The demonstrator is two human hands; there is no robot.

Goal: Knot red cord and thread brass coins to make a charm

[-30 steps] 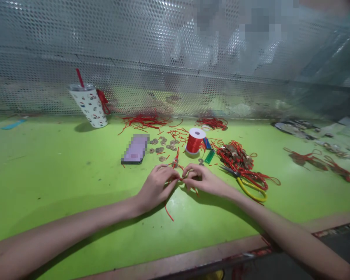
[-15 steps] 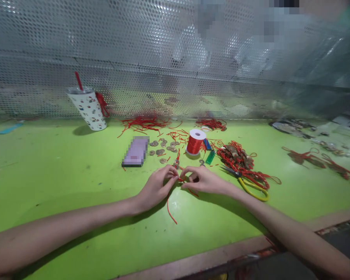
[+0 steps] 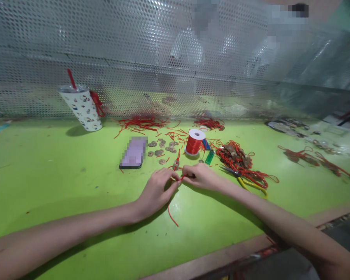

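Both hands meet at the middle of the green table, fingertips nearly touching. My left hand (image 3: 160,190) pinches a red cord (image 3: 172,216), whose loose end trails down onto the table. My right hand (image 3: 202,175) is closed on the same cord, just to the right, its fingers curled in. Right behind the fingertips lies a coin (image 3: 176,165) with red cord tied through it, a loop pointing away from me. The knot between the fingers is too small to make out.
Loose coins (image 3: 159,152) and a phone (image 3: 133,152) lie beyond my left hand. Behind my right hand stand a red thread spool (image 3: 194,143), a green lighter (image 3: 209,157), corded coins (image 3: 235,154) and yellow-handled scissors (image 3: 245,182). A patterned tumbler (image 3: 83,109) stands by the perforated metal screen (image 3: 128,58).
My right hand's fingers have closed in from a looser, more spread pose and now grip the cord. The view has shifted slightly; the things on the table stay put.
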